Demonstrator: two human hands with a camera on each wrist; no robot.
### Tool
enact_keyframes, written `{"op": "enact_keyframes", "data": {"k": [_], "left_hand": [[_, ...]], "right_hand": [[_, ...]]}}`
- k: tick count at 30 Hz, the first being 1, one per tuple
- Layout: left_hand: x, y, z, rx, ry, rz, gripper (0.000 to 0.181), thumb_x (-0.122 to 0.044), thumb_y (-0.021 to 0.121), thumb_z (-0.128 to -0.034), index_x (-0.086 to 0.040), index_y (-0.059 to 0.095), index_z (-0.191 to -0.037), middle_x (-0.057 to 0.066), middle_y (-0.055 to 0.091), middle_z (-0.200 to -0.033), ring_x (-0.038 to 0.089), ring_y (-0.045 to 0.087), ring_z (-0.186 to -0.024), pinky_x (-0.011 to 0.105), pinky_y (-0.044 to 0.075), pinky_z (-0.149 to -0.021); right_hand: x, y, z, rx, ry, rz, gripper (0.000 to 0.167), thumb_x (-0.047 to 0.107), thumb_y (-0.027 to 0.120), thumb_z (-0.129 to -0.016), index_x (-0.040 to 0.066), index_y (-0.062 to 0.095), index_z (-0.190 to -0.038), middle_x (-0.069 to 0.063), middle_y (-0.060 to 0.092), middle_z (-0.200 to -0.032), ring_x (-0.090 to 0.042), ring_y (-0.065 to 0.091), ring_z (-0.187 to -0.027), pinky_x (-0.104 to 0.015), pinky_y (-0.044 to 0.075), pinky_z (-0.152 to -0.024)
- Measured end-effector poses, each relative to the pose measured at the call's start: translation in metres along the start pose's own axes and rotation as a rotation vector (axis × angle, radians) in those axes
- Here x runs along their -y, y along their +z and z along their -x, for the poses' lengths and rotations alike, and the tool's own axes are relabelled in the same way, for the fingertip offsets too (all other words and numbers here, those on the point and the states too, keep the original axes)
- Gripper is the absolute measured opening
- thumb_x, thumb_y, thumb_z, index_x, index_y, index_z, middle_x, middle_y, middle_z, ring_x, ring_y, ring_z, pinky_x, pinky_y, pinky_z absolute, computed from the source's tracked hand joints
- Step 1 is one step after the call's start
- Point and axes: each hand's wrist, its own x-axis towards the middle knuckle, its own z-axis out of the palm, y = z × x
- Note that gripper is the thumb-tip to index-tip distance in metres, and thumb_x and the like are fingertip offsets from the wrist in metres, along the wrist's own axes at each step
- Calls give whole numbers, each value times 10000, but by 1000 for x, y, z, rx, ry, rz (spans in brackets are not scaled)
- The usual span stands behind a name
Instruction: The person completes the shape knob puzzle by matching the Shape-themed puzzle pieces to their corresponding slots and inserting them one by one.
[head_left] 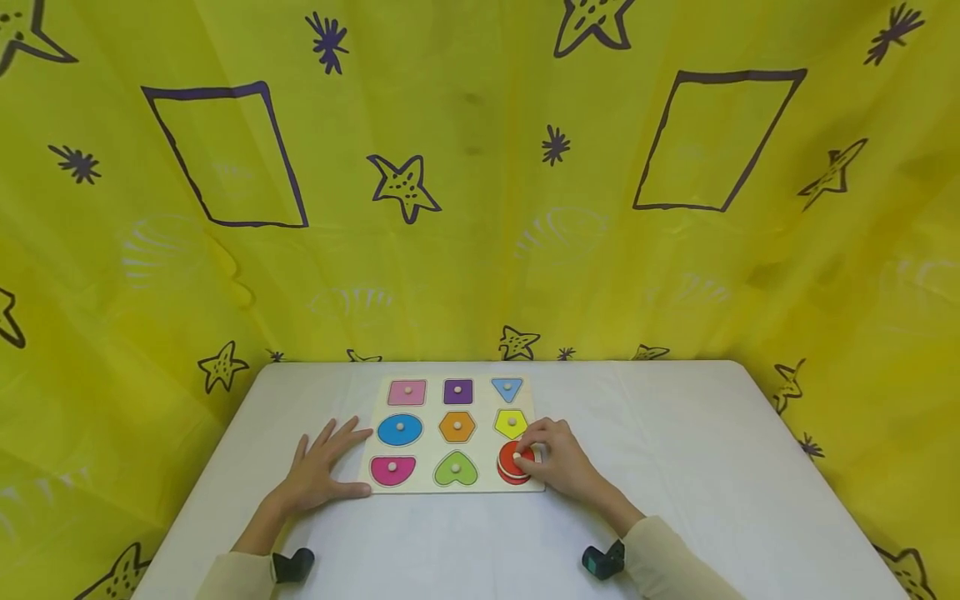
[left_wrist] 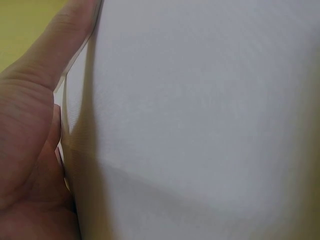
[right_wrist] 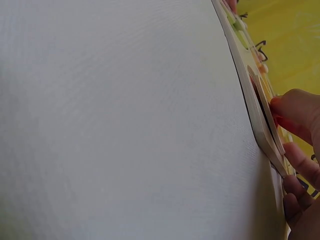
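A pale wooden peg puzzle board [head_left: 427, 490] lies on the white table. My left hand [head_left: 315, 475] has its fingers spread, with thumb and fingertips touching the board's left edge. At the near right corner, my right hand [head_left: 566, 461] pinches the white knob of a red round puzzle piece [head_left: 506, 454]. That piece sits off-centre over its round red recess [head_left: 513, 480], with a dark gap beneath it in the right wrist view. Beside it are a green heart piece [head_left: 455, 475] and a yellow pentagon piece [head_left: 512, 425], both in the board.
More knobbed pieces sit in the board, among them a blue oval [head_left: 390, 431], an orange hexagon [head_left: 450, 429], a magenta half-round piece [head_left: 392, 477] and a purple square [head_left: 450, 398]. A yellow patterned curtain [head_left: 465, 275] hangs behind and beside the white-covered table [head_left: 675, 467].
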Motion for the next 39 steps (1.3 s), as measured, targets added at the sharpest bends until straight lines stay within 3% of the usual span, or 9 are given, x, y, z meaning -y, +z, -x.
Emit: {"op": "enact_keyframes", "data": {"k": [17,39], "left_hand": [[5,-2,-2,-2,-4,-13,918,-549,865,-727,-209,525,-1509,181,351,-1634,522,114,-1514,790,-66,-1126],[-2,-2,0,12,-7,17,915,-540,866,-735,-190,524,-1509,185,331,-1644,511,84,-1527,763,-95,-1140]], "right_hand": [[-1,11,0,2,28,26,153,196,886,-816,268,751,-804,34,630,-1127,-199,455,-1082,-384,461,-870],[0,1,4,46,32,1,161,209,894,-807,270,745,-813,25,624,-1127,-233,448,-1092,-417,418,-881]]}}
